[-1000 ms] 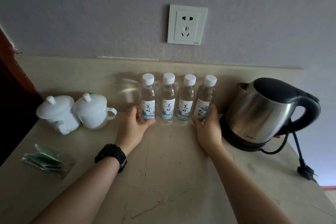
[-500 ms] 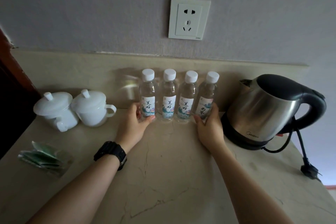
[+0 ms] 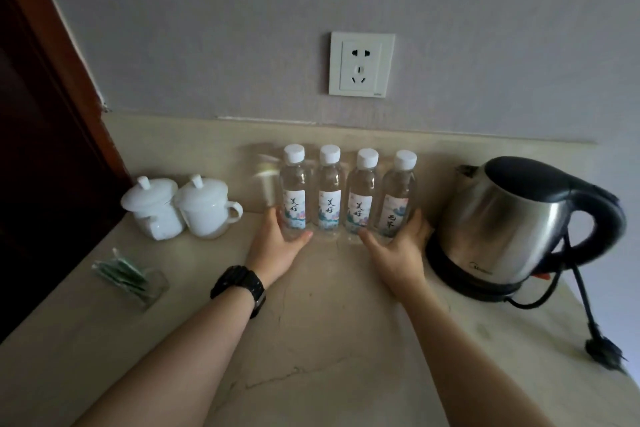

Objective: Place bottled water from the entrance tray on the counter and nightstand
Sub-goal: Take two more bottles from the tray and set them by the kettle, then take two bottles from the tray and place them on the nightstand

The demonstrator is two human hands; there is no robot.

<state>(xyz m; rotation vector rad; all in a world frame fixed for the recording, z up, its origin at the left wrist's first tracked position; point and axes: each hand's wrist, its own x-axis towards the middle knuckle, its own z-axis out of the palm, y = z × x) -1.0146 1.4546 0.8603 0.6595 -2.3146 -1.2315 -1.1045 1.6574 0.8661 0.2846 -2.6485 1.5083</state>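
While both hands bracket the row, I assess tipping as the main hazard. Four water bottles stand upright and side by side on the counter, against the low backsplash. My left hand is cupped around the base of the leftmost bottle, thumb in front; my right hand is cupped likewise around the rightmost bottle. Neither hand is closed into a fist; how firmly either presses I cannot tell.

Risk 1: the bottles are tall, narrow, clear plastic cylinders with white screw caps and paper labels. Uneven inward pressure at the base could topple one and domino the rest.

Risk 2: the counter looks like polished, veined stone, so bases may slide rather than stay put.

Risk 3: the kettle, brushed steel with a black handle and base, sits just beside the right hand; a wide withdrawal could knock it or snag its cord.

Two white lidded cups, glossy ceramic by appearance, stand clear to the left.
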